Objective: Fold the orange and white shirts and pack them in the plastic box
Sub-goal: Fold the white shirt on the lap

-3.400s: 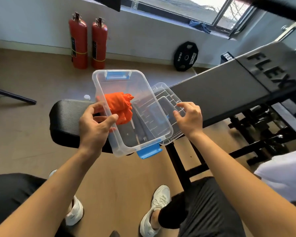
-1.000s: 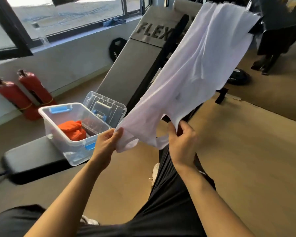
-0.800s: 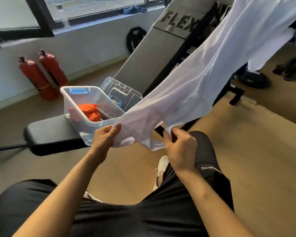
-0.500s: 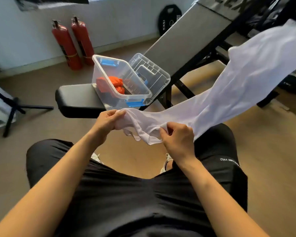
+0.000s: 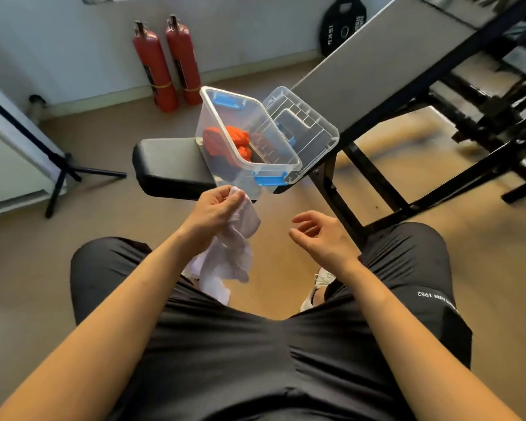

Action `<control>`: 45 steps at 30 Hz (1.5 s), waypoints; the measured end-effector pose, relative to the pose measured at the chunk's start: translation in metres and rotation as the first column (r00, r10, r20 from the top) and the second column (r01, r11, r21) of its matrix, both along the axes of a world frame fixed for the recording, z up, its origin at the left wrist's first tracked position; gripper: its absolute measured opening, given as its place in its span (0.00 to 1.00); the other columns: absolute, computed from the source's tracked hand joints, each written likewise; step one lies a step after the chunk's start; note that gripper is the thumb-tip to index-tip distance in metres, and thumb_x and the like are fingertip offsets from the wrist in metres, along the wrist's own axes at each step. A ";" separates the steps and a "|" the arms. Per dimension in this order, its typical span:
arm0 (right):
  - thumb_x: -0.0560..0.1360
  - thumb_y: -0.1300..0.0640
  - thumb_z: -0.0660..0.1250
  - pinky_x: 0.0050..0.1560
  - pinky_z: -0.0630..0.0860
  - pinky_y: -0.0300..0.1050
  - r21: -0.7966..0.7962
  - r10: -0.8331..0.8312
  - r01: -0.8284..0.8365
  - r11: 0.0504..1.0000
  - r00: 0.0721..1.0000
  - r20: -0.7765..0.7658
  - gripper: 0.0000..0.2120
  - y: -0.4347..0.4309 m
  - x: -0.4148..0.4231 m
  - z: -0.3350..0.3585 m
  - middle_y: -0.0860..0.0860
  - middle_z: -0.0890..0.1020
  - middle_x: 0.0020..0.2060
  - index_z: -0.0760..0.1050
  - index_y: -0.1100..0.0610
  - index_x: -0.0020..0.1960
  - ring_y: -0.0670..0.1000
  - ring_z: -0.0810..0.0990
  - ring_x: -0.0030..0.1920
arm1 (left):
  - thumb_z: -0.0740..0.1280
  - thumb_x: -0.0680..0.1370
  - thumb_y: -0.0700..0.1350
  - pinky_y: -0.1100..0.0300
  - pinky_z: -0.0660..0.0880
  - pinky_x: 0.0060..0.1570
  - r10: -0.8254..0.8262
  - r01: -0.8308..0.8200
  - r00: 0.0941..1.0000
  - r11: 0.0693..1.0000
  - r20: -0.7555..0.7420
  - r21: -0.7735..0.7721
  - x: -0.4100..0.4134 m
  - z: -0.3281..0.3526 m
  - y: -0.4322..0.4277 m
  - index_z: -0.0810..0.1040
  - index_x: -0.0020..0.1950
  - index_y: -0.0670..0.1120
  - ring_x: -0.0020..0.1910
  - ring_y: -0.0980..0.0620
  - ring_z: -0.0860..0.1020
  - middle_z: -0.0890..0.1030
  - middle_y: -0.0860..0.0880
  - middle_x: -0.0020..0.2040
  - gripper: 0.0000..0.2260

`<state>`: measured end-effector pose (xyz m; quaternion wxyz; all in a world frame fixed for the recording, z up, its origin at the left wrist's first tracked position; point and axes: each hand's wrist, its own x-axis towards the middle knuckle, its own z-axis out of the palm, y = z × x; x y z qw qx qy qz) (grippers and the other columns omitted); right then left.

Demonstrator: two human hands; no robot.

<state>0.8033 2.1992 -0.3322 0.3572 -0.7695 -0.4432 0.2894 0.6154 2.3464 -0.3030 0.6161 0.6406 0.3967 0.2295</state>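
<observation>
White shirt (image 5: 228, 253), orange shirt (image 5: 230, 142)

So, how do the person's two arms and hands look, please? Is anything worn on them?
Both forearms are bare: no sleeves reach them, and no watch, bracelet or gloves show. The left hand and the right hand show no rings that I can see on the fingers. Lower down, the person wears black shorts with small white lettering.

White print on the hem of the black shorts (image 5: 422, 299), over the person's right thigh, reads upside down from this view and ends in "1952"; the letters before it are partly hidden. The round black weight plate (image 5: 343, 25) leaning against the wall carries white markings, apparently "15KG", somewhat blurred
</observation>
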 end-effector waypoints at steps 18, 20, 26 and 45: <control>0.75 0.57 0.74 0.53 0.84 0.51 0.108 0.161 -0.131 0.985 0.921 -0.355 0.12 0.078 -0.029 -0.011 0.55 0.84 0.48 0.81 0.56 0.57 0.54 0.83 0.50 | 0.77 0.72 0.47 0.58 0.82 0.46 -0.040 0.105 0.969 0.960 0.243 -0.260 -0.036 0.058 0.005 0.75 0.69 0.44 0.51 0.49 0.84 0.84 0.47 0.54 0.27; 0.77 0.59 0.72 0.50 0.83 0.53 0.132 0.117 -0.073 0.988 0.926 -0.358 0.06 0.076 -0.021 -0.008 0.60 0.84 0.46 0.82 0.59 0.53 0.54 0.83 0.46 | 0.75 0.74 0.44 0.59 0.82 0.46 -0.024 0.073 0.978 0.970 0.207 -0.233 -0.039 0.056 0.007 0.75 0.69 0.46 0.52 0.48 0.85 0.84 0.48 0.54 0.24; 0.81 0.61 0.66 0.39 0.81 0.39 0.080 0.052 -0.018 0.997 0.893 -0.446 0.03 0.059 0.023 0.015 0.53 0.82 0.46 0.78 0.57 0.50 0.50 0.82 0.45 | 0.77 0.72 0.37 0.58 0.82 0.49 -0.032 0.027 0.993 0.999 -0.115 -0.045 -0.059 0.022 0.019 0.78 0.67 0.47 0.53 0.47 0.84 0.84 0.44 0.57 0.24; 0.78 0.57 0.70 0.47 0.82 0.41 0.064 -0.113 0.160 0.985 0.879 -0.463 0.09 0.033 0.092 0.024 0.57 0.83 0.51 0.80 0.58 0.57 0.56 0.83 0.54 | 0.64 0.81 0.41 0.53 0.79 0.52 -0.012 -0.044 0.939 0.987 -0.345 -0.154 -0.062 -0.047 0.023 0.82 0.56 0.45 0.49 0.48 0.81 0.83 0.43 0.50 0.08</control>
